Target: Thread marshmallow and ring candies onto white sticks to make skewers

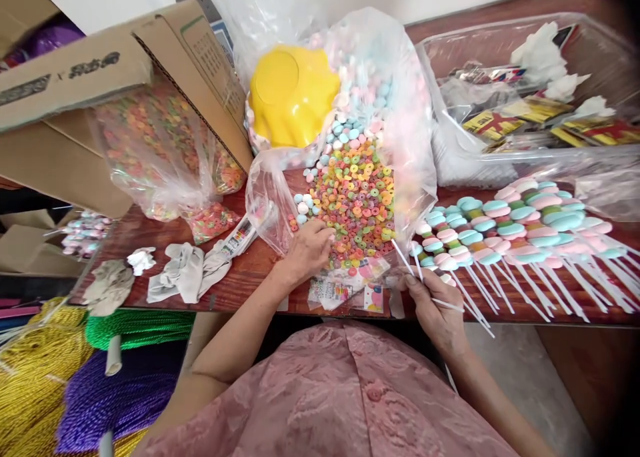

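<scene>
My left hand [309,249] reaches into a pile of colourful ring candies [356,197] lying in an open clear plastic bag [400,97]; its fingers are curled over the candies, and what they pinch is hidden. My right hand [434,305] is closed on thin white sticks [406,260] at the table's front edge. Right of it lies a row of finished candy skewers [510,227] with pink, blue and green pieces on white sticks. A yellow bowl [291,96] sits upside down on pastel candies in the bag.
An open cardboard box [75,77] with a bag of ring candies [150,150] stands at the left. Crumpled gloves [185,270] lie near the front edge. A clear tray [530,90] of packets sits at the back right. Coils of yellow, green and purple cord [75,377] lie below left.
</scene>
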{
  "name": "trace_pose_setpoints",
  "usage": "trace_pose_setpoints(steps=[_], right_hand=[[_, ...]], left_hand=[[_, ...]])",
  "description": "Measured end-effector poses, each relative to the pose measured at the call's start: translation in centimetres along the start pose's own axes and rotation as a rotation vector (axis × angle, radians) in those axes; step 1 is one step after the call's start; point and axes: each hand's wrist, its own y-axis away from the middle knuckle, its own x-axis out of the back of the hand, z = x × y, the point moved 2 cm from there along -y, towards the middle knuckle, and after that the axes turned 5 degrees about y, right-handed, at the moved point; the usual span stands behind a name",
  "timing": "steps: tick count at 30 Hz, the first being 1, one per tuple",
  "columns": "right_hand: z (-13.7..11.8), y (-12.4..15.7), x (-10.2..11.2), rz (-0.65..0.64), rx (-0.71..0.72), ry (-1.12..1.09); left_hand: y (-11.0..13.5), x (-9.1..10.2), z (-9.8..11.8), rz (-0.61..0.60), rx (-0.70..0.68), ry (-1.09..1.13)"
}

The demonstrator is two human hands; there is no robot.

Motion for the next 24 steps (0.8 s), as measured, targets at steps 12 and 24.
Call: trace_pose_setpoints(steps=[12,24], right_hand=[[-4.1,-0.3,-2.6,-0.136,0.302,0.123],[-5.8,-0.4,-3.7,-0.241,0.379,0.220]], left_hand=[[2.5,1.5,3.8,0.464,0.543,1.473],[4.0,0.9,1.8,0.643,0.297,1.282]])
